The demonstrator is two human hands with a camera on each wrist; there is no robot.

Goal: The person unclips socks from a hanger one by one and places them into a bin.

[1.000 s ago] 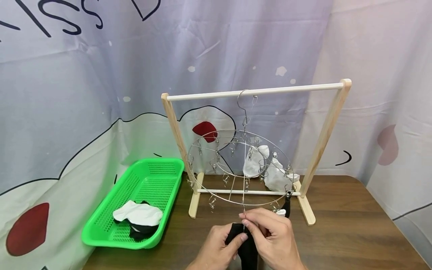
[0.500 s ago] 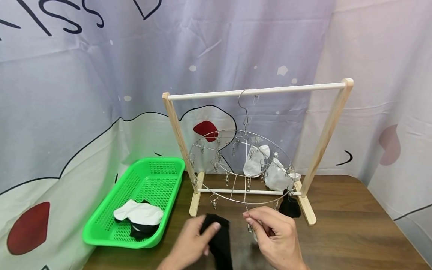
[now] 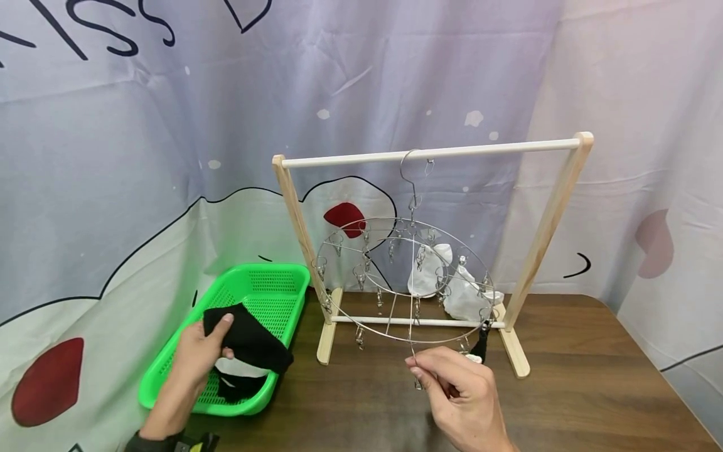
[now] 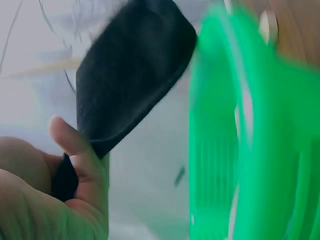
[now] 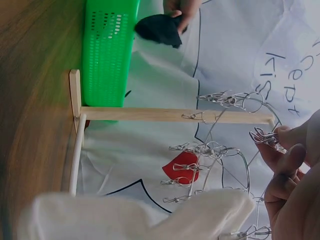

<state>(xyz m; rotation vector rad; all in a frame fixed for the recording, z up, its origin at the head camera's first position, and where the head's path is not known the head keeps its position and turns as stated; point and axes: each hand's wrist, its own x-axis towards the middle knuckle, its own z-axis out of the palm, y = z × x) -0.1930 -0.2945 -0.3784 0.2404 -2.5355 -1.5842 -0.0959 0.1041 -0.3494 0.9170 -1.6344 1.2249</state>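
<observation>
My left hand (image 3: 198, 355) holds a black sock (image 3: 248, 336) over the near half of the green basket (image 3: 148, 392). In the left wrist view the thumb pinches the sock (image 4: 135, 75) against the fingers, and most of it sticks out past them. My right hand (image 3: 463, 392) pinches a wire clip (image 3: 417, 380) at the front of the round metal drying hanger (image 3: 361, 323). The right wrist view shows this clip (image 5: 265, 136) between thumb and fingers, with no sock in it. A white sock (image 5: 140, 217) hangs blurred close to that camera.
The hanger hooks onto the white bar (image 3: 480, 150) of a wooden stand. White socks (image 3: 465, 298) and a black sock (image 3: 480, 344) hang on its right side. A black-and-white bundle (image 3: 240, 386) lies in the basket, partly hidden. The wooden table (image 3: 593, 376) extends to the right.
My left hand has pulled the black sock away from the hanger's front clip and carried it left over the basket. My right hand stays at the clip.
</observation>
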